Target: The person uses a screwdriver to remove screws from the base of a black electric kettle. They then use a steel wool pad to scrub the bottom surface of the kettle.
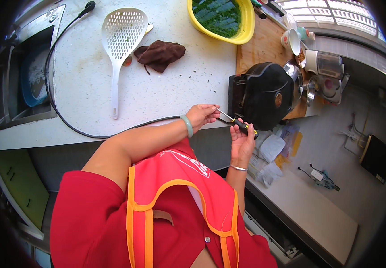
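Between my two hands is a screwdriver point(238, 123) with a black and yellow handle and a thin metal shaft. My right hand point(243, 145) has its fingers around the handle. With its fingertips my left hand point(200, 117) pinches the shaft near the tip. Just beyond the screwdriver, a black round-lidded appliance point(264, 91), like an electric griddle, stands closed at the counter's front edge. A black power cord point(74, 129) runs along the counter behind my left forearm, its plug point(89, 6) lying at the far left.
On the white counter point(193, 89) lie a white slotted strainer ladle point(124, 35) and a crumpled brown cloth point(160, 54). A yellow basin point(248, 27) holds greens in water. Left is a sink point(5, 107); right, a wooden board point(262, 49) with bowls point(290, 42) and pot lids point(298, 80).
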`<state>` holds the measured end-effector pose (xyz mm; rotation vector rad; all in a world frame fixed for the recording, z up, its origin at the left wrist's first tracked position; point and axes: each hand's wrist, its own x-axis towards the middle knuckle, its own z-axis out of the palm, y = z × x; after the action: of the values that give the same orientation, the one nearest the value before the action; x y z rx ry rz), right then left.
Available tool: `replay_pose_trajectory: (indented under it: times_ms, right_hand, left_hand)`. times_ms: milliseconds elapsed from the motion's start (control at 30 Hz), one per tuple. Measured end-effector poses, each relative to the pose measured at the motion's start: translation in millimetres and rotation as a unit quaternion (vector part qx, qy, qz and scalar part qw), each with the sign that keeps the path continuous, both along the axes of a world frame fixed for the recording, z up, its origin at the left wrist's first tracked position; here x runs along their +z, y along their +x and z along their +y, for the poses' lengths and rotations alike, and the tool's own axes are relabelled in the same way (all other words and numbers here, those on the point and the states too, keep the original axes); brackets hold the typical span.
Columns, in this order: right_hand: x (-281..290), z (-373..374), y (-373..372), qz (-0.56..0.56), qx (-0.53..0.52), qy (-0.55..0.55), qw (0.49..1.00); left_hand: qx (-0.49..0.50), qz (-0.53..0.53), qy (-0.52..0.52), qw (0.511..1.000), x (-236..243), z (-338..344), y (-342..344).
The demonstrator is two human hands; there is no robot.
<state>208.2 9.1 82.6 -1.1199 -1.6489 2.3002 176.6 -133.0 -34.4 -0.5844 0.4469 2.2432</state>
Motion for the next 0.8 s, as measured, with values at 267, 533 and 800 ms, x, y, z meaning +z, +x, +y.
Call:
replay_pose_trajectory:
  times_ms: [267,533,800]
  right_hand:
    - [11.8,-9.2,13.8,0.043,0.082,0.103,0.990]
    - [4.6,-16.6,18.0,0.086,0.113,0.352,0.925]
    - [-11.1,-11.9,1.3,0.081,0.109,0.395,0.909]
  left_hand:
    - [-0.031,-0.082,-0.161,0.983,-17.9,-16.0,-19.1]
    - [-0.163,0.142,-0.184,0.959,-0.7,17.6,-18.9]
    - [-0.170,0.479,-0.282,0.814,0.0,70.4,1.4]
